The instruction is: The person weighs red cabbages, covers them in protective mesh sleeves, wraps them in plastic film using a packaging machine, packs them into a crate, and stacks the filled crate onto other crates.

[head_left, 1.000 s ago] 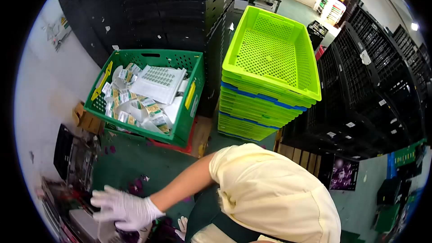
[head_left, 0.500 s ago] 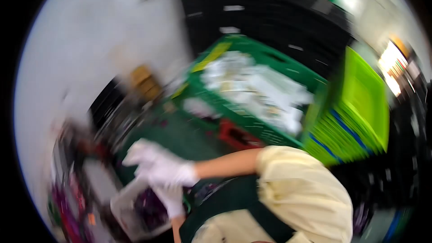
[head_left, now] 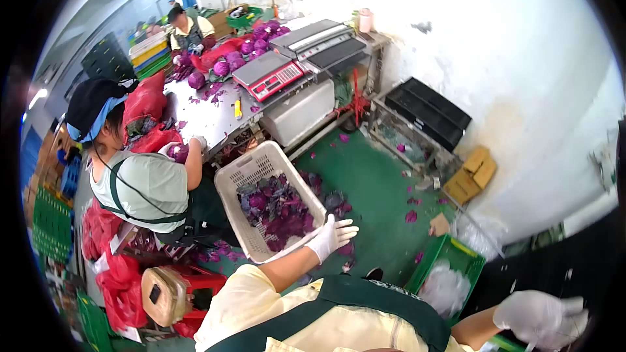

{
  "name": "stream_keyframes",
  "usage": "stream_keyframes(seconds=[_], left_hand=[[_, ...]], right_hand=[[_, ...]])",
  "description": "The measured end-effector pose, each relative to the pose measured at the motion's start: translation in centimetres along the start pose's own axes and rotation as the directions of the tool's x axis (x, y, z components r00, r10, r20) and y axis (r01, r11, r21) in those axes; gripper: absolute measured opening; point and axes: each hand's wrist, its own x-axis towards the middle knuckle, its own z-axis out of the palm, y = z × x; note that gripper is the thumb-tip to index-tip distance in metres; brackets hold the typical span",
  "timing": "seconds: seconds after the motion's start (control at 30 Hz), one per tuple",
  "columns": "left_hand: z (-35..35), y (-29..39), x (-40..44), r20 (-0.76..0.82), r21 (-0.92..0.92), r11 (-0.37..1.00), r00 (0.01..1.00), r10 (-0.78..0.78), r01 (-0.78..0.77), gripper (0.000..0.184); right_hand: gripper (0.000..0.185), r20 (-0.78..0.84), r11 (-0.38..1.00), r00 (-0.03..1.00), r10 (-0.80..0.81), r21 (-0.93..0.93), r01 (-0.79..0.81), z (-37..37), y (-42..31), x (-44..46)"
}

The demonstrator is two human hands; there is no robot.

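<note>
My left hand [head_left: 332,237], in a white glove, has its fingers spread beside the near right corner of a pale plastic basket [head_left: 229,186]; whether it touches the rim I cannot tell. Purple cabbage leaves [head_left: 280,212] lie inside that basket. Far off to the lower right is my right hand [head_left: 541,318], gloved too, fingers stretched out and nothing visible in them. Close to it stands a green crate [head_left: 466,262] holding clear plastic bags [head_left: 446,287].
A co-worker [head_left: 140,186] on the left handles cabbage at a metal table [head_left: 212,114] with red-purple cabbages [head_left: 261,39] and scales [head_left: 268,77]. Another person [head_left: 190,32] works behind. A stool [head_left: 163,296], a black crate [head_left: 428,114] and a cardboard box [head_left: 471,175] stand around. Leaves litter the green floor.
The view has swung left, bringing the table and co-workers into sight. My hands, overlapping near the basket before, are now wide apart, the right one out to the right.
</note>
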Motion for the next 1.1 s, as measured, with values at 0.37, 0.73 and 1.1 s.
stream_keyframes(seconds=[0.37,0.73,1.1], left_hand=[[0.6,6.5,13.1,-0.138,-0.294,0.943,0.983,0.120,-0.156,0.079],[14.6,32.1,32.9,0.007,0.146,0.972,0.983,0.185,-0.184,0.062],[26.2,40.2,49.1,-0.065,0.210,0.975,0.994,0.087,-0.072,0.059]], right_hand=[[0.028,0.900,0.408,0.338,-0.276,0.428,-0.807,20.9,-14.6,-22.5],[0.026,0.858,0.655,-0.323,-0.399,0.020,-0.756,40.0,-11.5,-53.5],[0.023,0.776,0.941,-0.586,-0.231,0.027,-0.336,60.0,-7.7,-83.1]])
